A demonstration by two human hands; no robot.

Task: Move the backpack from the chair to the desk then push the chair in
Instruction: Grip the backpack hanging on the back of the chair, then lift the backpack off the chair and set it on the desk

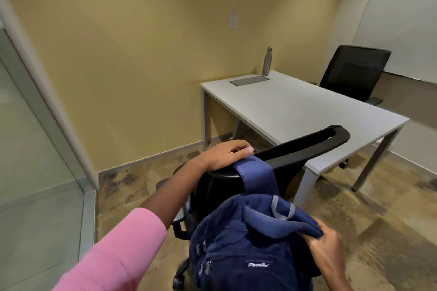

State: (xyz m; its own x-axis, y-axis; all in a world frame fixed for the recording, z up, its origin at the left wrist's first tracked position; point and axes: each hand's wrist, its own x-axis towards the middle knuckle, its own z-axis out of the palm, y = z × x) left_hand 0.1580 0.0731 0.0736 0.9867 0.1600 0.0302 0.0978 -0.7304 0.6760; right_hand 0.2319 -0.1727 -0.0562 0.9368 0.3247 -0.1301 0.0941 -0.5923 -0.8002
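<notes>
A navy blue backpack [248,243] hangs behind the back of a black office chair [300,149], one strap [256,172] looped over the chair's top edge. My left hand [224,153] rests on the chair's top edge, fingers on the strap where it crosses the edge. My right hand [328,250] grips the upper right corner of the backpack. The chair stands at the near corner of a white desk [307,111], pulled out from it.
A metal water bottle [267,61] and a grey cable flap [249,81] are at the desk's far end. A second black chair [352,73] stands behind the desk. A glass partition [35,137] runs along the left. The floor is patterned carpet.
</notes>
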